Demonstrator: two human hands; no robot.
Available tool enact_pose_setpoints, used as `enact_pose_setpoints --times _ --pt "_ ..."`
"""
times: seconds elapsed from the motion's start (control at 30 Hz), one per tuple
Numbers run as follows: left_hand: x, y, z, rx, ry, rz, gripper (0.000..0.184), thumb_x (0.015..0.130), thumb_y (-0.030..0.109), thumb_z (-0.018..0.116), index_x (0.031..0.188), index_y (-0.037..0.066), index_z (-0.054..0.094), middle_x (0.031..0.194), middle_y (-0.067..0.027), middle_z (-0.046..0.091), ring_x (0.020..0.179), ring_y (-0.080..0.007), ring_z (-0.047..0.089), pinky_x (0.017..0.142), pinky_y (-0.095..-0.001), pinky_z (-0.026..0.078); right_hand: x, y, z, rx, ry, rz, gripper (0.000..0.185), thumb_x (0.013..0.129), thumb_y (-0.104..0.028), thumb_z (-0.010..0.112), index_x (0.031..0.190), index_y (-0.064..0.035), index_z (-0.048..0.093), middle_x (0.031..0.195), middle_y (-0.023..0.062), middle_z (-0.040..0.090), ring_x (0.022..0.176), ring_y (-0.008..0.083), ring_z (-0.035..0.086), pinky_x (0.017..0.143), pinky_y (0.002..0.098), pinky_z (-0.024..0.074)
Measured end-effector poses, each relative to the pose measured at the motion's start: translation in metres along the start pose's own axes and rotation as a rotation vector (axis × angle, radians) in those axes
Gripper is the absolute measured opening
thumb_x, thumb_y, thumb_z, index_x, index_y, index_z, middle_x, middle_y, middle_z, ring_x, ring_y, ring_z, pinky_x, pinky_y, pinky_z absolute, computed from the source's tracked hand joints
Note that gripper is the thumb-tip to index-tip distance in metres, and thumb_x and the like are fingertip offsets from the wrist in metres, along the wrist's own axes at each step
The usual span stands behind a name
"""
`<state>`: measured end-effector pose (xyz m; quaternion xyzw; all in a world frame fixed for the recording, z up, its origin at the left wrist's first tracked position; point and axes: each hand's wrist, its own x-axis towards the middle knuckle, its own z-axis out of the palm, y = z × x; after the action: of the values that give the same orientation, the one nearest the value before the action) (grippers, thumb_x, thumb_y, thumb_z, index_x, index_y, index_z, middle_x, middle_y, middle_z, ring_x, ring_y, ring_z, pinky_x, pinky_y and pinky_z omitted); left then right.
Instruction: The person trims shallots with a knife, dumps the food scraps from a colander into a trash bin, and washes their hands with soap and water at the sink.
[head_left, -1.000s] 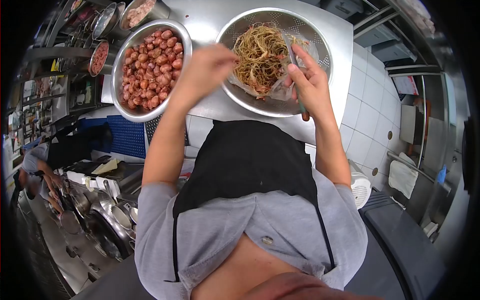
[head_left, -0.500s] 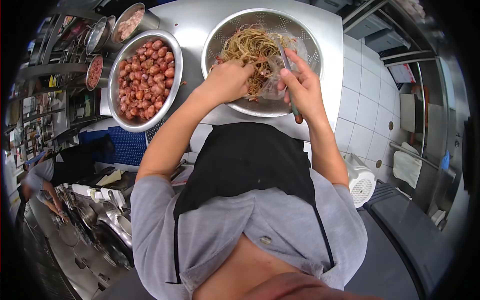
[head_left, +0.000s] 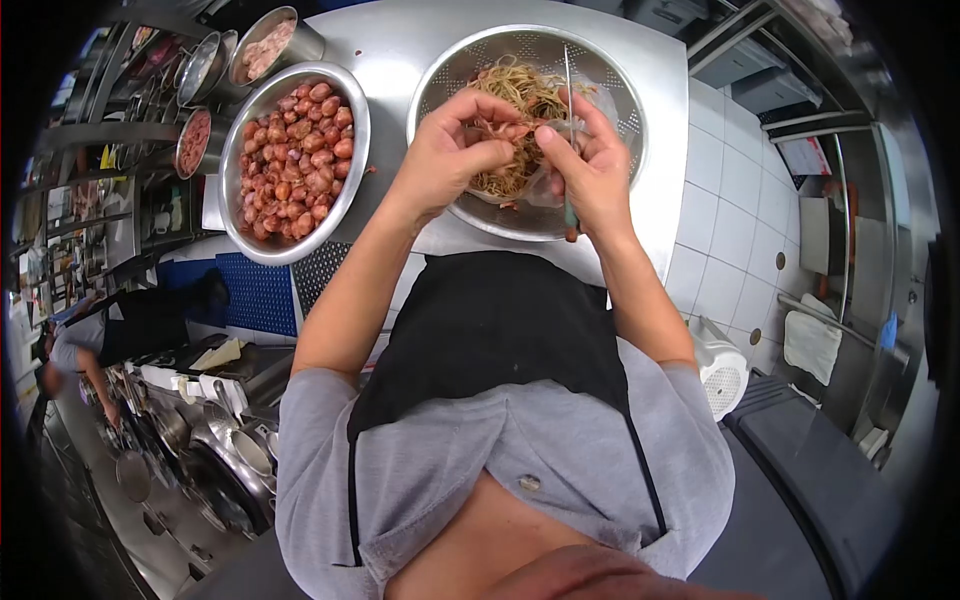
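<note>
My left hand [head_left: 455, 150] is closed over the colander, its fingers and thumb pinching a small reddish shallot [head_left: 508, 129], mostly covered by the fingers. Gripped in my right hand [head_left: 592, 170] is a knife [head_left: 567, 68], its thin blade pointing away from me and its dark handle showing below the palm. The right thumb and fingertips meet the shallot from the other side. Beneath both hands, a perforated metal colander [head_left: 432, 84] holds a heap of dry, stringy shallot tops [head_left: 520, 82] and a clear plastic bag [head_left: 603, 100].
Left of the colander, a metal bowl [head_left: 357, 92] is full of peeled-looking red shallots [head_left: 300, 160]. Pots with pinkish meat [head_left: 270, 50] stand beyond it. The steel table [head_left: 665, 75] ends at the right above white floor tiles. Another person [head_left: 95, 340] works at the far left.
My left hand has risen from the heap and come to the right hand with a shallot. The knife blade has turned more upright.
</note>
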<state>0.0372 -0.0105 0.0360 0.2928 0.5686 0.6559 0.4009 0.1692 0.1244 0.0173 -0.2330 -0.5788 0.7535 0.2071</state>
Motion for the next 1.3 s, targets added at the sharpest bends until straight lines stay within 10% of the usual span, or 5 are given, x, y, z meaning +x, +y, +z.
enact_pose_setpoints --times 0.4,1.3 --pt "0.000 -0.014 0.006 0.103 0.168 0.062 0.025 0.084 -0.002 0.068 0.108 -0.002 0.059 0.106 -0.0083 0.063 0.101 -0.0121 0.059 0.088 -0.0264 0.051 -0.011 -0.007 -0.003 -0.099 -0.202 0.075 0.054 0.096 -0.023 0.061 0.144 -0.0053 0.042 0.070 0.0023 0.062 0.047 0.0042 0.049 0.042 0.0190 0.0379" --pt "-0.010 -0.010 -0.005 -0.030 0.314 -0.019 0.023 0.083 0.004 0.074 0.101 -0.005 0.063 0.087 -0.0084 0.068 0.071 -0.0129 0.065 0.067 -0.0241 0.053 -0.019 -0.002 0.013 -0.052 -0.357 0.173 0.038 0.102 -0.030 0.049 0.135 -0.0128 0.042 0.056 -0.0020 0.048 0.043 0.0046 0.042 0.041 0.0194 0.0353"
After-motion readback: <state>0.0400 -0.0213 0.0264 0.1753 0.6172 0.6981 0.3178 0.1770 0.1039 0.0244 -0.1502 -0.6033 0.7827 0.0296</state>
